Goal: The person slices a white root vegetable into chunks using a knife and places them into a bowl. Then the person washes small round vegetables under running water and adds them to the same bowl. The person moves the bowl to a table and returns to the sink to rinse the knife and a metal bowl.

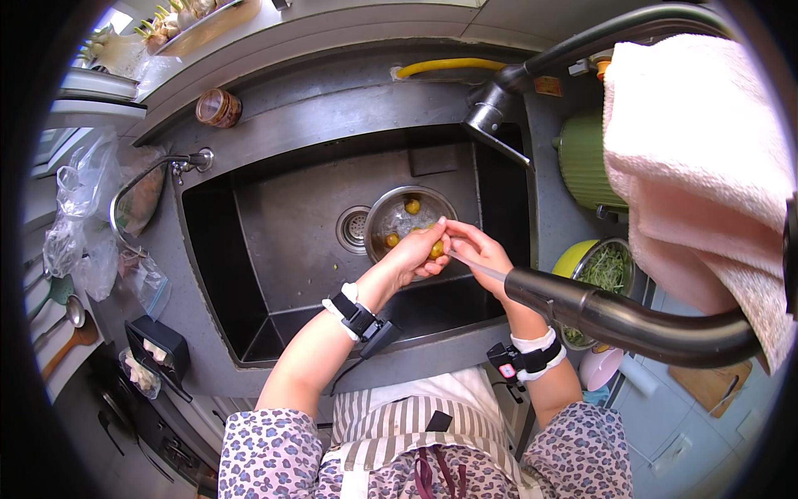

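Note:
Both hands meet over a round metal bowl (pixel 374 218) in the sink (pixel 299 187). My left hand (pixel 421 249) has its fingers around a small yellow-brown round fruit or vegetable (pixel 436 250). From the other side, my right hand (pixel 477 249) reaches in with its fingertips at the same piece; its exact grip is partly hidden. Water (pixel 471 263) streams from the dark faucet spout (pixel 561 298) towards my fingers. Other such round pieces (pixel 412 206) lie in the bowl, which also seems to hold water.
A drain (pixel 354 228) lies left of the bowl. A second thin tap (pixel 134 181) stands at the left rim. Near the right edge hangs a pink towel (pixel 692 156), by a green container (pixel 586 159) and a bowl of green leaves (pixel 605 268). A jar (pixel 218 108) stands behind.

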Action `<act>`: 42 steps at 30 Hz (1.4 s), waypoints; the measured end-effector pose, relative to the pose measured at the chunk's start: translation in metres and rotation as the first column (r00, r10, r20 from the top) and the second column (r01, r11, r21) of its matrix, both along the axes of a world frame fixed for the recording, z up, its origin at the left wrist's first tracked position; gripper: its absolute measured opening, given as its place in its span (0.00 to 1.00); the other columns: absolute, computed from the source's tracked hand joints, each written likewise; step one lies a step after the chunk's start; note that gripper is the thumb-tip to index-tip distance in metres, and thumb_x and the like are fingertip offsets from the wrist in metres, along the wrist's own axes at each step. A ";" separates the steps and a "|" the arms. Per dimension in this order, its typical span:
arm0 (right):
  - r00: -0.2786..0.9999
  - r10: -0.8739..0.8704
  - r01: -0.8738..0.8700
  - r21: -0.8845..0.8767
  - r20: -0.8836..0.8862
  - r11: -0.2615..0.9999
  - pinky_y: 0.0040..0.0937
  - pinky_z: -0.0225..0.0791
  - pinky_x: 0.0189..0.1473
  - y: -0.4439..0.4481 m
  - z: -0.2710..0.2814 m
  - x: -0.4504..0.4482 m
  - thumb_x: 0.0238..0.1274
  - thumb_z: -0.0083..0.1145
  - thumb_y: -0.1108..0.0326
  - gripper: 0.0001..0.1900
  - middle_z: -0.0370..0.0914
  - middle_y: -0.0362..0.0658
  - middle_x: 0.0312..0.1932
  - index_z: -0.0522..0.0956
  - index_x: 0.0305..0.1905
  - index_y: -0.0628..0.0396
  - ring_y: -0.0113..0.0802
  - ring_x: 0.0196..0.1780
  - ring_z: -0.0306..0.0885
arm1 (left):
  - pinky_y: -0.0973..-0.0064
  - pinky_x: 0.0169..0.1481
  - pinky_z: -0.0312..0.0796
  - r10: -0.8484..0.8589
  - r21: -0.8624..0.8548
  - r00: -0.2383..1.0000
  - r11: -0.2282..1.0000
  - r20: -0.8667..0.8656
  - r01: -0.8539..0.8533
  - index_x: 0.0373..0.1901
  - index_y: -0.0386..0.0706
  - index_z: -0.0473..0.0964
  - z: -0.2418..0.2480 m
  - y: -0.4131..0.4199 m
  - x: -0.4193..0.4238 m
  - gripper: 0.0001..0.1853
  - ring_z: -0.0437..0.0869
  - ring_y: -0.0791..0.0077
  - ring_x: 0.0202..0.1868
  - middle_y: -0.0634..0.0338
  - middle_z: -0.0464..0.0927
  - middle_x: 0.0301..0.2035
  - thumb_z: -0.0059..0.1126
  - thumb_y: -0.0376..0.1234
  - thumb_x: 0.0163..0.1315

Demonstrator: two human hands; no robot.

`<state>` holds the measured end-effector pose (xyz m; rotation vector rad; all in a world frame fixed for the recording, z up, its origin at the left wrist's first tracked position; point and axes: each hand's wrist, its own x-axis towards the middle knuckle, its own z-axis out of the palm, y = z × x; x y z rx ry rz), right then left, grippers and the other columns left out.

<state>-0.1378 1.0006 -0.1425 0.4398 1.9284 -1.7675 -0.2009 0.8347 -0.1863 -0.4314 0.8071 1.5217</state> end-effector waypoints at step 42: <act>0.687 -0.498 0.726 -0.521 0.530 0.448 0.43 0.75 0.49 -0.044 -0.036 0.005 0.72 0.46 0.55 0.18 0.79 0.58 0.41 0.73 0.30 0.57 0.47 0.44 0.79 | 0.56 0.61 0.67 -0.404 -0.468 0.400 0.881 -0.823 -0.072 0.64 0.33 0.61 0.035 0.006 0.054 0.26 0.73 0.40 0.58 0.34 0.71 0.56 0.40 0.44 0.73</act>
